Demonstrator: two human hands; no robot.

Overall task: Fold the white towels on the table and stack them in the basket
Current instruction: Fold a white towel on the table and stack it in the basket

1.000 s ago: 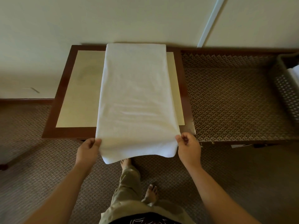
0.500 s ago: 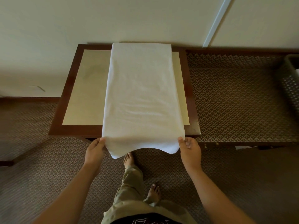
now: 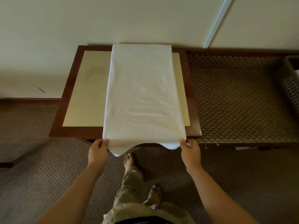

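Lying lengthwise on the tabletop (image 3: 72,101), the white towel (image 3: 142,94) is a long folded rectangle of soft, faintly wrinkled terry, its long axis running from the wall toward the person. Its near end overhangs the dark wooden rim and sags in the middle. The hands are apart, each pinching a near corner: left hand (image 3: 97,151) on the left corner, right hand (image 3: 191,151) on the right. A perforated grey basket (image 3: 291,84) sits at the far right on patterned carpet (image 3: 234,97).
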